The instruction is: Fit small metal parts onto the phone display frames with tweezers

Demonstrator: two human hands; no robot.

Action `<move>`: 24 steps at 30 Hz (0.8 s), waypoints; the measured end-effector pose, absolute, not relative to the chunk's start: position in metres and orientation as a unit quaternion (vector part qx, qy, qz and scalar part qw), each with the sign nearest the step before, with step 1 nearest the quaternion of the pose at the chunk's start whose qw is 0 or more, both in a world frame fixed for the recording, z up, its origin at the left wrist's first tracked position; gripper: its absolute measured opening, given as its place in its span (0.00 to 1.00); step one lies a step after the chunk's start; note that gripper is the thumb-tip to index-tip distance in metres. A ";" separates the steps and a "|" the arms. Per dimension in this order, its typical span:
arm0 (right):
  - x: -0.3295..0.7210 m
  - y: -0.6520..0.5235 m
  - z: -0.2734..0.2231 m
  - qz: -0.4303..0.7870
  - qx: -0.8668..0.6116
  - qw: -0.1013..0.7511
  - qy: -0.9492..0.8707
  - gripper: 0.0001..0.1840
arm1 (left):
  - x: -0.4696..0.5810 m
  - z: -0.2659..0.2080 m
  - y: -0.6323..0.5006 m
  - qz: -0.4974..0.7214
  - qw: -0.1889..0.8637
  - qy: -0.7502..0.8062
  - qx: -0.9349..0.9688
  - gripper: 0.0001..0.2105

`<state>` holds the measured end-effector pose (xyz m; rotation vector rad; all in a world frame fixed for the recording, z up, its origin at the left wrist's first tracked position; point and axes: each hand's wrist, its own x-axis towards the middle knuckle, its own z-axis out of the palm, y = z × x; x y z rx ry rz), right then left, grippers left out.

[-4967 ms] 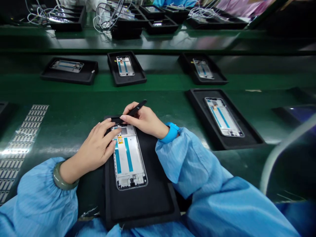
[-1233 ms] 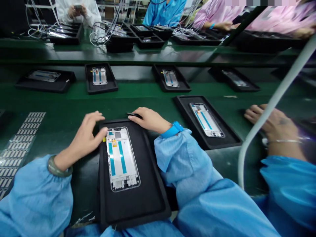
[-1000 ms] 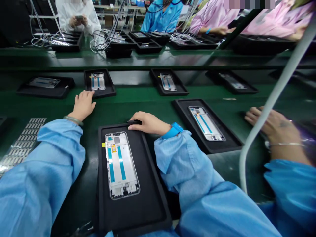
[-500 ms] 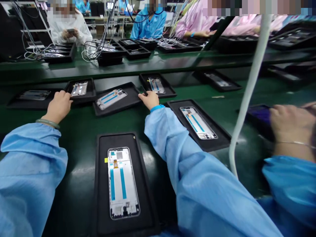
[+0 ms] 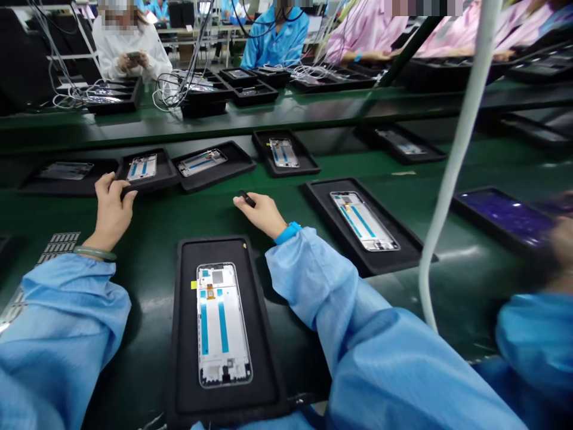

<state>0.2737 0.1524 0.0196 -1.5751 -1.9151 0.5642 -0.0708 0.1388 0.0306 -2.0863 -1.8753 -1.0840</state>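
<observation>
Green workbench: dim, soft glare left of centre
Nearest phone frame, lower centre: pale, fairly sharp
Purple screen, right: small white glints
Co-worker's hand, right edge: blurred
Top edge: pixelated blocks

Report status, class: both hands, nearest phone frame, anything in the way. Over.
Left hand open at rear tray, contact unclear. Right hand grips black tool. Phone frame lies in near tray, untouched. White tube at right, crossing neither hand.
</observation>
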 end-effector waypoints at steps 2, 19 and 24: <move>0.264 0.149 0.024 0.265 -0.553 0.320 -0.723 0.22 | -0.062 0.035 0.120 -0.371 0.069 -0.627 -0.682 0.09; 0.246 0.093 0.065 0.670 -0.439 0.198 -0.564 0.18 | -0.043 0.033 -0.060 -0.261 0.010 -0.718 -0.645 0.32; 0.317 0.036 0.061 0.615 -0.511 0.142 -0.583 0.15 | -0.116 0.005 -0.122 -0.117 0.084 -0.808 -0.571 0.31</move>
